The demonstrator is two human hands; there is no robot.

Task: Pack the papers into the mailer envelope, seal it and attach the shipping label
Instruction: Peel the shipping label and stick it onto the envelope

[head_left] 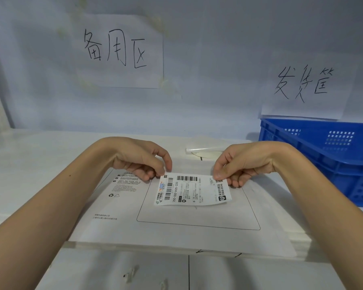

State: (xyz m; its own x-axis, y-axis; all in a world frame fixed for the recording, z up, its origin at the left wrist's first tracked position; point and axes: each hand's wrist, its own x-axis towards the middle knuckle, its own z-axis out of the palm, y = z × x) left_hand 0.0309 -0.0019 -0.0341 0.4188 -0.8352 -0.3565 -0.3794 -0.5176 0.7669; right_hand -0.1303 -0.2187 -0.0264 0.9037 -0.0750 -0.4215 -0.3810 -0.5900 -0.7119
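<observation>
Flanking the mailer envelope (122, 216): blue crate (314, 147) right, clear roll (203, 150) behind.

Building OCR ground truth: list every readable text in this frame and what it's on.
"备用区": handwritten on the left wall sheet.
"发货筐": handwritten, as best I can read it, on the right wall sheet above the blue crate.
"050-050-V05-220": shipping label, first character partly cut; held by the left hand and right hand.
Label's other print, barcodes: too small.
Mailer envelope print: too small.

shipping label (193, 190) — "050-050-V05-220"; wall sign (118, 50) — "备用区"
</observation>
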